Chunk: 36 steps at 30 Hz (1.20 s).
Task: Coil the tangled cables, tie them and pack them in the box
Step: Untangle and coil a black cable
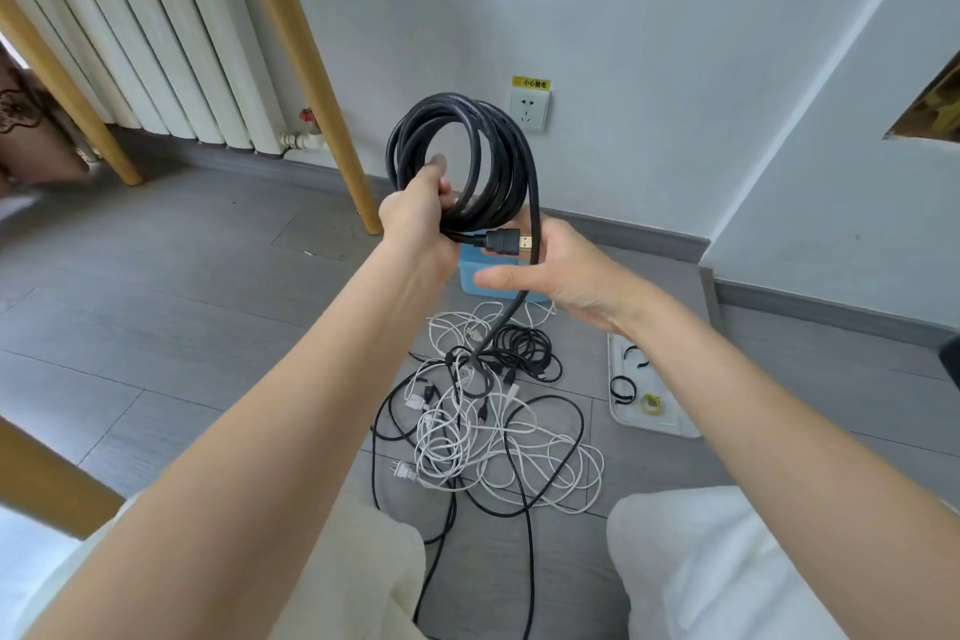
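My left hand (415,218) grips a thick black cable coil (498,146) of several loops, held upright above the floor. Its gold-tipped plug (506,242) sticks out to the right at the bottom of the coil. The loose end of this cable runs down through my right hand (561,265), whose thumb and fingers curl loosely around it, to a tangled pile of black and white cables (483,416) on the floor. A blue box (480,283) stands behind the pile, mostly hidden by my hands.
A white tray (615,416) holding black ties and a yellow roll lies right of the pile. Wooden table legs (332,120) stand at the left, before a radiator (156,42). A wall socket (529,112) sits behind the coil. My knees frame the bottom.
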Available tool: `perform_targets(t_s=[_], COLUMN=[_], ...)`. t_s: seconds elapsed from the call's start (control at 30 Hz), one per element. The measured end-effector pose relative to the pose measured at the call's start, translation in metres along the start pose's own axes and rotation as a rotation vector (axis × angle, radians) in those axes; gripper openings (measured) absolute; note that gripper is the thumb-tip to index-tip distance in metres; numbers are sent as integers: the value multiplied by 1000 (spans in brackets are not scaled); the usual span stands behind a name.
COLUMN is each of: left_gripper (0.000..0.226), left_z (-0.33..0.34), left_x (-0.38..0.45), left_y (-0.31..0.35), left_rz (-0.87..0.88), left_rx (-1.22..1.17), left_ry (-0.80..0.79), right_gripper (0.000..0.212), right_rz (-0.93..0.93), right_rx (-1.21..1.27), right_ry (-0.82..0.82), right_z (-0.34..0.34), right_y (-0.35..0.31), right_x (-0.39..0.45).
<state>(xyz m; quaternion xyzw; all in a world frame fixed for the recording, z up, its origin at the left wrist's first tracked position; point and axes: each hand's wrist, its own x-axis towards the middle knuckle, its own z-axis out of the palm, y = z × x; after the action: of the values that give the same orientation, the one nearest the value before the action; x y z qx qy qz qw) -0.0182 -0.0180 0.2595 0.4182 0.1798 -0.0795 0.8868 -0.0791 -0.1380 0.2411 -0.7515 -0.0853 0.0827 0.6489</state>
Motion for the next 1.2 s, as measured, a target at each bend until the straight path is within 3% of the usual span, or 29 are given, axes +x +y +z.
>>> perform_targets(t_s=[0.13, 0.23, 0.37, 0.47, 0.63, 0.73, 0.8, 0.87, 0.93, 0.97, 1.03, 1.1, 1.2], left_gripper=[35, 30, 29, 27, 44, 32, 45, 72, 91, 98, 108, 107, 94], left_z=[5, 4, 5, 9, 10, 9, 3, -9, -15, -18, -21, -20, -17], left_x=[1, 19, 22, 7, -12, -20, -21, -13, -10, -8, -5, -9, -15], left_y=[-4, -3, -8, -19, -47, -44, -31, -18, -8, -7, -11, -23, -36], left_rz=[-45, -112, -164, -111, -128, -200, -194, 32, 411, 637, 1057, 1239, 1385], left_rx=[-69, -148, -104, -62, 213, 409, 558, 820, 1170, 1359, 1680, 1840, 1816], left_ry=[34, -35, -53, -83, -147, -226, -291, -350, -459, -533, -680, -778, -792], right_gripper=[24, 30, 22, 12, 12, 12, 19, 13, 9, 14, 31, 40, 34], right_rz=[-68, -91, 27, 7, -30, -74, -91, 1, 158, 204, 218, 162, 72], right_rx=[378, 668, 428, 457, 402, 361, 282, -60, -578, -796, -993, -1125, -1248], right_ry=[223, 366, 247, 255, 553, 740, 848, 832, 659, 552, 377, 227, 26], right_z=[19, 25, 42, 44, 32, 16, -7, -27, -34, -32, -25, -17, -12], right_y=[-3, -4, -1, -5, -13, -21, -21, -17, -13, -10, -10, -11, -13], right_x=[3, 7, 11, 13, 13, 13, 14, 15, 11, 10, 10, 12, 8])
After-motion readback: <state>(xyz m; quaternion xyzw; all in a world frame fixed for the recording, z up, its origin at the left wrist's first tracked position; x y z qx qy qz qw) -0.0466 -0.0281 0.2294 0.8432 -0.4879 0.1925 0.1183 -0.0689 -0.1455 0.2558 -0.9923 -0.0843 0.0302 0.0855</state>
